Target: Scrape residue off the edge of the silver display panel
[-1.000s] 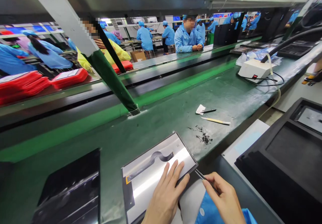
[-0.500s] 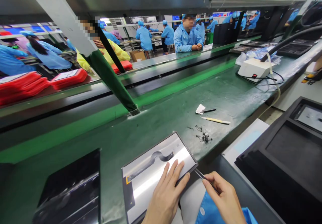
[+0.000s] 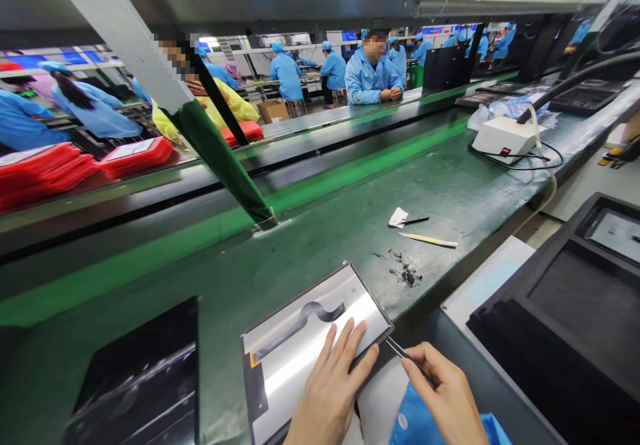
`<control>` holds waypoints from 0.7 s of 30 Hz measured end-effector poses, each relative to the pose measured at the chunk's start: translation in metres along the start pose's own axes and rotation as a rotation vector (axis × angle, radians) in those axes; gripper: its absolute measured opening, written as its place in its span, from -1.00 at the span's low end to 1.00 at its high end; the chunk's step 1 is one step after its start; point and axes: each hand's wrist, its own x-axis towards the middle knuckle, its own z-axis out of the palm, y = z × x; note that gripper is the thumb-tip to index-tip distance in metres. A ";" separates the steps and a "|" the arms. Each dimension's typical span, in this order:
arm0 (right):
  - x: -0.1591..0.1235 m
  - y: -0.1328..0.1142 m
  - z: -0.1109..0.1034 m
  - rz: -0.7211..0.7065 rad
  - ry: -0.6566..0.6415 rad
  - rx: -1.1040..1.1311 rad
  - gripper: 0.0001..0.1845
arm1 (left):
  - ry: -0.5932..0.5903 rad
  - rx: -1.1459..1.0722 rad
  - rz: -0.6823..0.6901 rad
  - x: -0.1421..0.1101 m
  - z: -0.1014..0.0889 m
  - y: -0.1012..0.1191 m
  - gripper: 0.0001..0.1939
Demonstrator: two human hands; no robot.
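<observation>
A silver display panel (image 3: 300,338) with a dark flex cable (image 3: 305,318) across it lies on the green bench (image 3: 350,191) near the front edge. My left hand (image 3: 330,391) rests flat on the panel's near right part, fingers stretched out. My right hand (image 3: 443,395), in a blue sleeve, pinches thin metal tweezers (image 3: 397,348) whose tips touch the panel's right corner.
A black panel (image 3: 145,378) lies at the left. Black scraps (image 3: 407,273), a thin stick (image 3: 430,239) and a paper bit with a pen (image 3: 403,218) lie further out. A white box with cables (image 3: 503,137) stands at the right, black trays (image 3: 575,318) beside me. People in blue coats sit across the line.
</observation>
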 end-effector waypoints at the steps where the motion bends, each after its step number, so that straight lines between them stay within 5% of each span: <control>1: 0.000 0.001 0.000 0.001 -0.001 -0.003 -0.68 | 0.003 -0.003 0.005 0.000 0.000 -0.001 -0.35; 21: -0.003 -0.022 0.007 -0.282 0.075 -0.217 -0.73 | 0.051 -0.078 -0.110 0.003 0.001 0.005 -0.39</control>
